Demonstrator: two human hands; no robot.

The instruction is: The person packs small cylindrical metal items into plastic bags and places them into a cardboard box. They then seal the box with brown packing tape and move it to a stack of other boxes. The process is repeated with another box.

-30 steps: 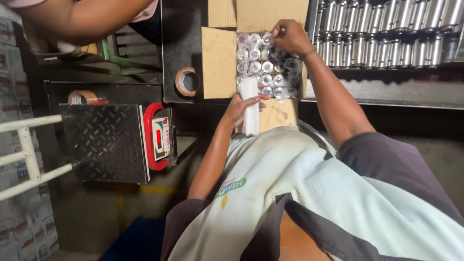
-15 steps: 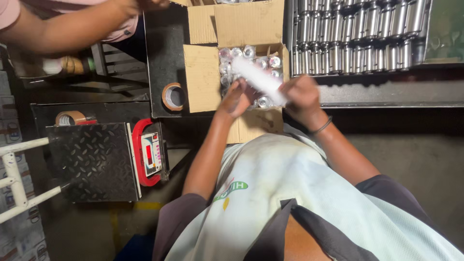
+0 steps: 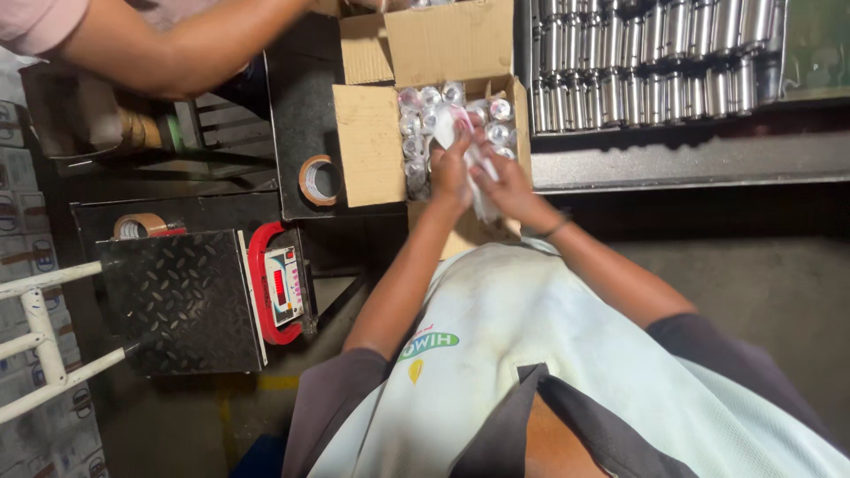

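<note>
Shelf bears cardboard box; we see left hand and right hand both clamped on white packet.

Platform scale lower left; tape roll beside it; metal cans racked upper right.

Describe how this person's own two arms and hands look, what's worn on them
Both forearms are bare from the short dark grey sleeves of a pale top. The left hand wears no glove, ring or band that shows. The right hand is also ungloved, with a thin dark band around its wrist.
</note>
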